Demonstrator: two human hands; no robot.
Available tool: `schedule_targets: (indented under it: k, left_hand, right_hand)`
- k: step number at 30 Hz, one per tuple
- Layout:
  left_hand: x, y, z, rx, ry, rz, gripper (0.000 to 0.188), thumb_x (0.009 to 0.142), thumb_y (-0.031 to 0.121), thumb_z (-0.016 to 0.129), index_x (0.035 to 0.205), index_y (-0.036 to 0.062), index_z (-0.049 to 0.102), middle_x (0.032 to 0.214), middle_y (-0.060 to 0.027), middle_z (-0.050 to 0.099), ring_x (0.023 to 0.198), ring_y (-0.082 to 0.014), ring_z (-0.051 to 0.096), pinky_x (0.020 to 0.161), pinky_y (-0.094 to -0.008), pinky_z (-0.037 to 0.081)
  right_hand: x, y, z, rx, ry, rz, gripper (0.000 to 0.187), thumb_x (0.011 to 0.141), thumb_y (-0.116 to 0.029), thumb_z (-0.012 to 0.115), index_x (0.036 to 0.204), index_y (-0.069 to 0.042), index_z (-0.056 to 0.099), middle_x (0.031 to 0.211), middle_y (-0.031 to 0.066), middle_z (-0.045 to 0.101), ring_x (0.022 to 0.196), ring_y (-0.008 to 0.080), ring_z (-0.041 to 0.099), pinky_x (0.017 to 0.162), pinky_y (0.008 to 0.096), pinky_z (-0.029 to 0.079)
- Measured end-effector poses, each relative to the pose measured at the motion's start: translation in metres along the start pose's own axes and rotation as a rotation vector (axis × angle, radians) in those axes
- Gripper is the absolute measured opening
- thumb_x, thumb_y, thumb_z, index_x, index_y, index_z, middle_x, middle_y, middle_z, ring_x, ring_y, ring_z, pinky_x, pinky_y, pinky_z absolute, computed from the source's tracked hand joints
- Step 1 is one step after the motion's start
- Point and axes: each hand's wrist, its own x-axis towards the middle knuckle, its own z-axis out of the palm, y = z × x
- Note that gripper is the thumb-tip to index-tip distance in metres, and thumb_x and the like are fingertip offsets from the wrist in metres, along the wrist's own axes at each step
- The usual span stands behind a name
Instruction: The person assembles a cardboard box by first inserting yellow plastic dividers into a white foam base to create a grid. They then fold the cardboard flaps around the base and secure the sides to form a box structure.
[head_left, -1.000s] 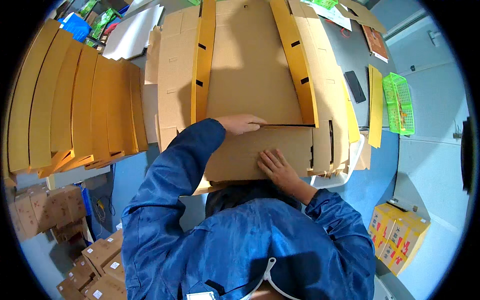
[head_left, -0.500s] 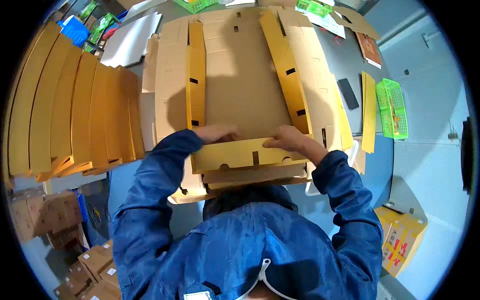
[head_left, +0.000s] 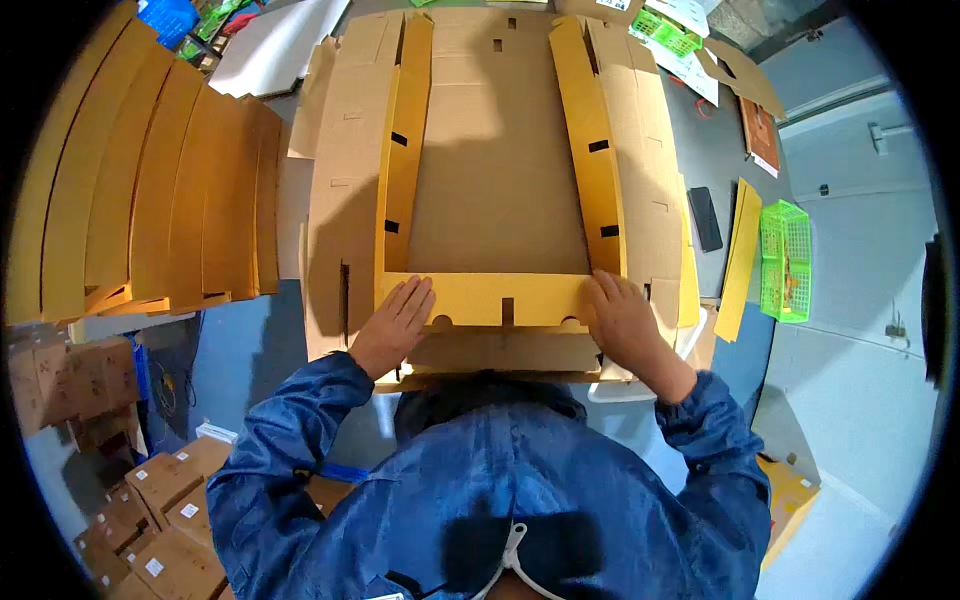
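A partly folded cardboard box lies before me, with a brown inner floor (head_left: 500,200) and yellow walls. Its left wall (head_left: 398,170) and right wall (head_left: 592,150) stand up along the sides. The yellow front panel (head_left: 480,298) runs across the near end, with a slot in its middle and two half-round notches at its lower edge. My left hand (head_left: 396,325) rests flat on the panel's left end, fingers stretched out. At the right end, by the corner with the right wall, my right hand (head_left: 625,318) touches the panel, fingers extended.
Several yellow folded cardboard pieces (head_left: 150,180) stand in a row at the left. To the right are a phone (head_left: 705,218), a yellow strip (head_left: 738,260) and a green basket (head_left: 786,260). Brown cartons (head_left: 175,490) are stacked low at the left.
Both hands have shifted from gripping over the front panel's top edge to lying on its outer face. The fingers have straightened. The panel now sits squarer between the side walls.
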Motion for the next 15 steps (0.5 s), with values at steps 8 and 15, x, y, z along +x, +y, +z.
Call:
schedule_targets:
  k: [8, 15]
  left_hand:
    - [0.015, -0.017, 0.013, -0.289, -0.405, -0.034, 0.044, 0.077, 0.01, 0.06, 0.116, -0.0034, 0.046, 0.116, -0.0199, 0.051, 0.108, -0.0331, 0.051, 0.092, -0.0385, 0.043]
    - [0.027, -0.035, 0.002, 0.022, -0.427, 0.102, 0.013, 0.072, 0.009, 0.061, 0.085, 0.0037, 0.062, 0.081, -0.0128, 0.062, 0.085, -0.0303, 0.06, 0.073, -0.0395, 0.045]
  right_hand:
    - [-0.013, 0.016, 0.047, 0.05, -0.243, -0.055, 0.033, 0.075, -0.009, 0.054, 0.105, 0.004, 0.052, 0.091, 0.0179, 0.057, 0.094, 0.0344, 0.055, 0.089, 0.0366, 0.043]
    - [-0.006, 0.023, 0.036, -0.263, -0.24, -0.226, 0.006, 0.073, -0.01, 0.057, 0.077, -0.008, 0.06, 0.075, 0.0089, 0.06, 0.081, 0.0251, 0.059, 0.093, 0.0427, 0.035]
